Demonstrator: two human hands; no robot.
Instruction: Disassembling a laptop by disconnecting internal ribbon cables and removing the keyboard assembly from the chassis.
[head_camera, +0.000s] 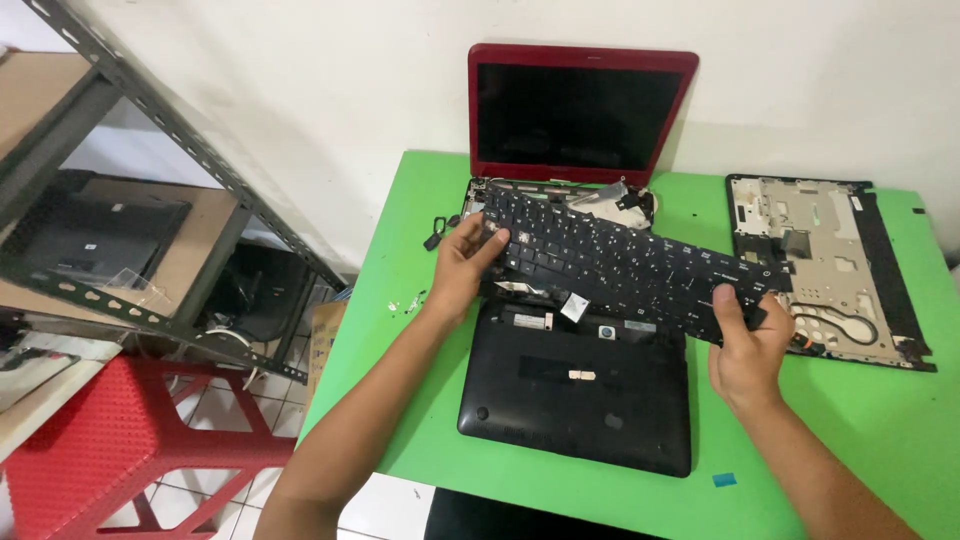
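Both my hands hold a black laptop keyboard in the air above the green table. My left hand grips its far left end, thumb on the keys. My right hand grips its near right end. The keyboard slants from upper left to lower right. Under it lies a black laptop bottom cover. Behind it a red laptop stands with its dark screen upright and its opened base partly hidden by the keyboard.
A laptop palmrest frame, inner side up, lies at the table's right. Small black parts sit near the left edge. A metal shelf rack and a red plastic stool stand to the left.
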